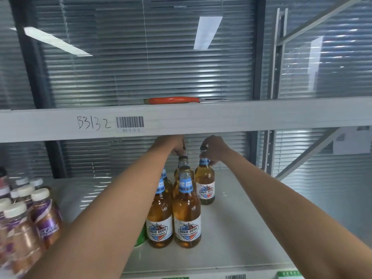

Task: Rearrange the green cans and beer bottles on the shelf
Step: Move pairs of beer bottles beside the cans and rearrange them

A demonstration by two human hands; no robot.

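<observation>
Several amber beer bottles with blue neck bands stand on the white shelf (231, 228). Two stand in front (160, 224) (187, 220), and others stand behind them, partly hidden. My right hand (213, 150) grips the neck of a bottle (205, 186) standing apart at the back right. My left hand (175, 147) reaches over the cluster and holds the top of a rear bottle (183, 161), fingers partly hidden under the upper shelf beam. A green can (141, 237) shows only as a sliver behind my left forearm.
Purple-labelled drink bottles with white caps (26, 214) crowd the shelf's left end. An orange-handled tool (173, 100) lies on the upper shelf, whose beam (201, 119) hangs low over my hands. Bare shelf surface lies right of the beer bottles. Window blinds stand behind.
</observation>
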